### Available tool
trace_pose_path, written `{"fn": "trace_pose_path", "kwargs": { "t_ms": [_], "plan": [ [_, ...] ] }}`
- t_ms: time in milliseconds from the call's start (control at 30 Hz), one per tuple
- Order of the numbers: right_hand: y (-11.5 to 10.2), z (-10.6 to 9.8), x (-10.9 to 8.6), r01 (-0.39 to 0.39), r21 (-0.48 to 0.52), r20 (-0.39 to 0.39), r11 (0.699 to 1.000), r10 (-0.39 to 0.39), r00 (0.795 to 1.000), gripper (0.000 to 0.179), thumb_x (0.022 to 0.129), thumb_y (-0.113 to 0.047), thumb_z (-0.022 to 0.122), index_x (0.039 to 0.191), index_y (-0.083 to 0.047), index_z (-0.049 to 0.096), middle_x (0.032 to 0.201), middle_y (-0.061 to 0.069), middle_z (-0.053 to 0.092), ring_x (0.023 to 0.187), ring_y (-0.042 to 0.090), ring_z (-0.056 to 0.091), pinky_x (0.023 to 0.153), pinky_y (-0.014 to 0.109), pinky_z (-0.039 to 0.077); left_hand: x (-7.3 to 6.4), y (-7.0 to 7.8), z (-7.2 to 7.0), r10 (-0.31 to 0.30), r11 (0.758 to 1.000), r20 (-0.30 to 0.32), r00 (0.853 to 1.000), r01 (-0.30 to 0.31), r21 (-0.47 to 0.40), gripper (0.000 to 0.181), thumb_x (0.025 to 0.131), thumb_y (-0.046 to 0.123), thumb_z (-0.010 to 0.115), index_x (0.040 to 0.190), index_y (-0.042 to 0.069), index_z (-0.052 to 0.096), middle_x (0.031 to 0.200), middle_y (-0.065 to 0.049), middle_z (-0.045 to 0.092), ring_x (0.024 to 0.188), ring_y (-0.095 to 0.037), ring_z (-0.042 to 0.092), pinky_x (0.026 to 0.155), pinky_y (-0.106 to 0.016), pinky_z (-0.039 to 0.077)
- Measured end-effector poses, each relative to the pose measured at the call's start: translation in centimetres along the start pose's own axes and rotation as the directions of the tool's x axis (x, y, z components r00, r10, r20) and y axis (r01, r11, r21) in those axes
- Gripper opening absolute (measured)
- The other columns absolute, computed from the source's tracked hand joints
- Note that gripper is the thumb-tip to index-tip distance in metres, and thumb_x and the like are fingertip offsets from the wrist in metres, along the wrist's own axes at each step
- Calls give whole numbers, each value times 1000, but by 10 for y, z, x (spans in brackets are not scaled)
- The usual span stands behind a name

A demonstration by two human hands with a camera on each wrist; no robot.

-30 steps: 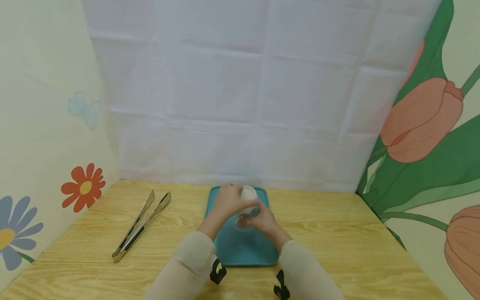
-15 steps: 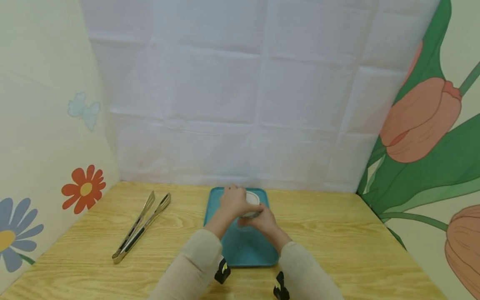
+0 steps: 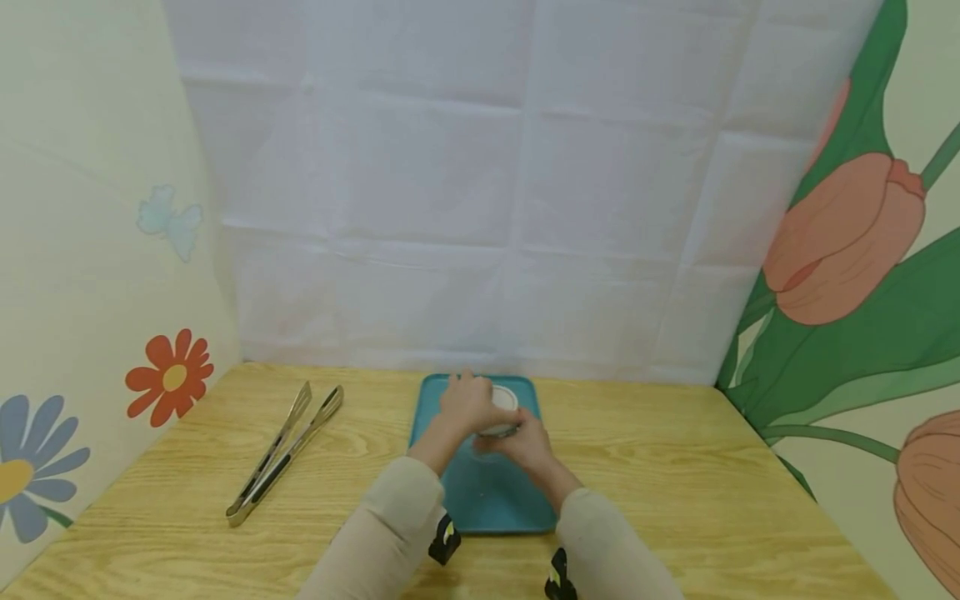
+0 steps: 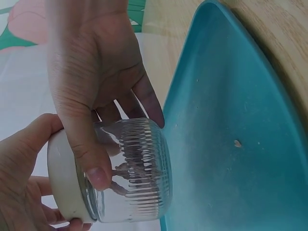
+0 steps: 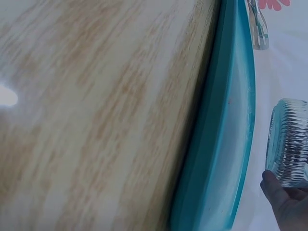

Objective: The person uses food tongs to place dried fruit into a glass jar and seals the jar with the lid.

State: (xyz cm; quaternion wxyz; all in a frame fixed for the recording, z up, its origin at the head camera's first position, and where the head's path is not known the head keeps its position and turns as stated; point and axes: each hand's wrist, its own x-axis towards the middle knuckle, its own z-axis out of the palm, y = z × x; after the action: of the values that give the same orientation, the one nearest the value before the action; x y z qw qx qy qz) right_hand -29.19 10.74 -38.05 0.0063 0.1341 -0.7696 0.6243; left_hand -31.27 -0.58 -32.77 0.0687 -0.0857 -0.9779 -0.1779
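Over the blue tray [image 3: 498, 500] both hands are on a clear ribbed glass jar [image 4: 139, 168] with a white lid [image 3: 504, 398]. My left hand [image 3: 467, 406] grips the lid from above. My right hand [image 3: 528, 444] holds the glass body, its thumb across the near side and its fingers behind, as the left wrist view shows. The lid sits at the jar's mouth with a thin grey band below it; whether it is fully seated I cannot tell. In the right wrist view the jar's ribbed lower part stands above the tray. Reflections hide whatever is inside.
Metal tongs [image 3: 285, 458] with dark grips lie spread on the wooden table [image 3: 637, 467], left of the tray. A white cloth [image 3: 465, 208] hangs behind, and flower-patterned walls flank both sides. Small crumbs [image 4: 237, 143] dot the tray.
My left hand has come slightly right and down with the lid, bringing it onto the jar's mouth. My right hand stays nearly in place; little moves in the last half second.
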Motion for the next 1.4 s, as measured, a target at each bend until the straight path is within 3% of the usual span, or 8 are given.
{"fn": "trace_pose_path", "kwargs": {
  "t_ms": [333, 533, 733, 900, 1067, 1267, 1400],
  "plan": [
    [11, 3, 4, 9, -43, -13, 999, -10, 1000, 63, 65, -16, 76, 118, -4, 45, 110, 9, 51, 98, 26, 48, 76, 37, 42, -1, 3, -2, -36, 999, 29, 999, 36, 19, 54, 62, 55, 64, 88, 8, 59, 89, -13, 45, 89, -31, 41, 59, -41, 40],
    [8, 3, 4, 11, -43, 0, 999, -11, 1000, 65, 63, -21, 77, 120, -8, 47, 112, 8, 50, 101, 26, 47, 76, 36, 42, -1, 4, 0, -71, 996, 14, 997, 70, 61, 66, 60, 64, 61, 93, 6, 59, 99, -17, 46, 96, -35, 41, 62, -42, 42],
    [-5, 3, -3, 14, -19, 19, 1000, -14, 1000, 62, 67, -13, 74, 121, -5, 44, 113, 11, 49, 102, 29, 46, 77, 39, 42, -2, 3, -1, -57, 998, 16, 998, 57, 35, 62, 61, 61, 63, 90, 6, 59, 97, -17, 45, 92, -33, 42, 59, -42, 42],
    [5, 3, 2, 1, -57, 2, 998, -1, 1000, 64, 66, -17, 75, 120, -6, 44, 111, 9, 50, 99, 26, 48, 75, 37, 42, -2, 0, -3, -8, 1000, 36, 999, 7, 12, 48, 61, 51, 67, 83, 8, 59, 90, -13, 45, 88, -32, 41, 57, -40, 41],
    [8, 3, 3, 3, -26, 24, 1000, -2, 1000, 63, 67, -16, 74, 120, -4, 43, 111, 9, 50, 97, 26, 49, 73, 36, 44, -1, -2, -6, 79, 997, 85, 993, -79, -1, 37, 61, 41, 68, 82, 12, 57, 88, -10, 45, 85, -29, 40, 58, -39, 38],
    [9, 4, 2, -3, -51, -5, 999, 3, 1000, 67, 65, -19, 76, 120, -3, 42, 111, 9, 50, 95, 25, 50, 73, 36, 43, -1, -5, -12, 158, 987, 183, 970, -153, -42, 46, 67, 31, 66, 109, 13, 56, 101, -10, 49, 91, -30, 41, 69, -43, 34],
    [9, 5, 1, 5, -91, -24, 996, -7, 1000, 67, 63, -22, 77, 118, -2, 44, 110, 9, 51, 95, 24, 50, 74, 35, 43, -1, -5, -15, 199, 979, 265, 943, -181, -92, 56, 69, 15, 65, 122, 13, 48, 112, -10, 47, 89, -26, 43, 67, -39, 36]
  ]
}}
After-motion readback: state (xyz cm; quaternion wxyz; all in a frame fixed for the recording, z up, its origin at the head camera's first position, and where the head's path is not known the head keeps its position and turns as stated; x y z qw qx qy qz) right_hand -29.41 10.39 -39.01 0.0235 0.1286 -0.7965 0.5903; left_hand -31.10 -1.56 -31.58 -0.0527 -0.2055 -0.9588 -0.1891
